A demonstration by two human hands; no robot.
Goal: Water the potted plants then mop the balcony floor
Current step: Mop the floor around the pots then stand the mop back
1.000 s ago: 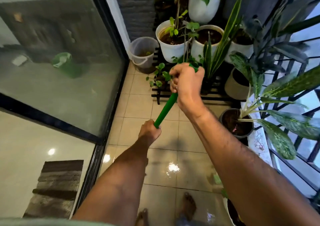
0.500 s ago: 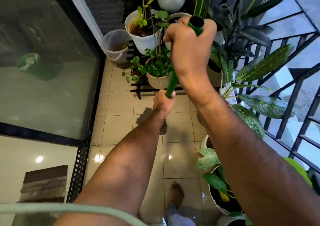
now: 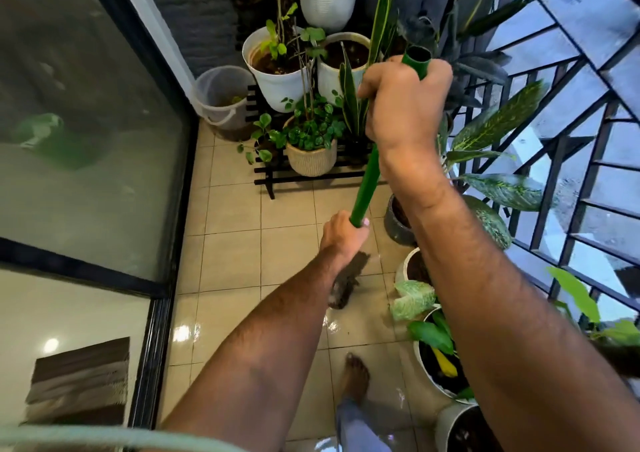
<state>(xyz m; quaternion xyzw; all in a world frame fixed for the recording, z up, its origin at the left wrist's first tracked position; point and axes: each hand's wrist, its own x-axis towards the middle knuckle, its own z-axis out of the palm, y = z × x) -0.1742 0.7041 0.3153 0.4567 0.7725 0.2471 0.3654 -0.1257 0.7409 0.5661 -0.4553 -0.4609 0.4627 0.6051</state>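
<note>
Right hand: I see my right hand (image 3: 403, 105) with fingers wrapped round the top of the green tubular mop handle (image 3: 367, 178).
Left hand: my left hand (image 3: 341, 235) grips the handle lower down.
Mop head: the grey stringy mop head (image 3: 346, 283) rests on the wet beige tiled balcony floor (image 3: 235, 243), beside the dark round pot (image 3: 394, 223).
Plants: white pots (image 3: 277, 81) stand on the black slatted rack (image 3: 277, 181) beyond.
</note>
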